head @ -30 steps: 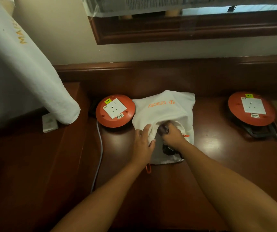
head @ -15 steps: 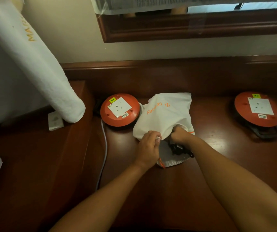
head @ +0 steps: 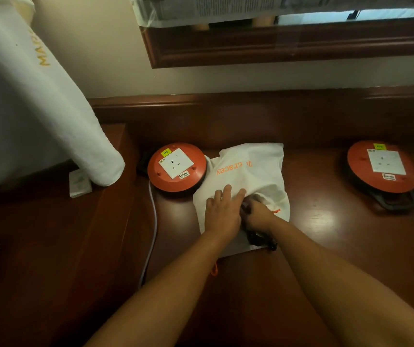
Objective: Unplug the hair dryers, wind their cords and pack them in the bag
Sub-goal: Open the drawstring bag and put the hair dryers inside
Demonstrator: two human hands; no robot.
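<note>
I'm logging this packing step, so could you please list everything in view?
Bag: one, white with orange lettering, on the wooden surface between the reels.
Dark item: one, black, at the bag's mouth, mostly hidden.
Cable reels: two, orange with white sockets, one left of the bag, one far right.
White cable: one, runs from the left reel towards the camera.
Rolled white fabric: one, upper left.
Small white box: one, beside the roll.
Left hand: flat on the bag.
Right hand: at the bag's mouth, grip unclear.
</note>
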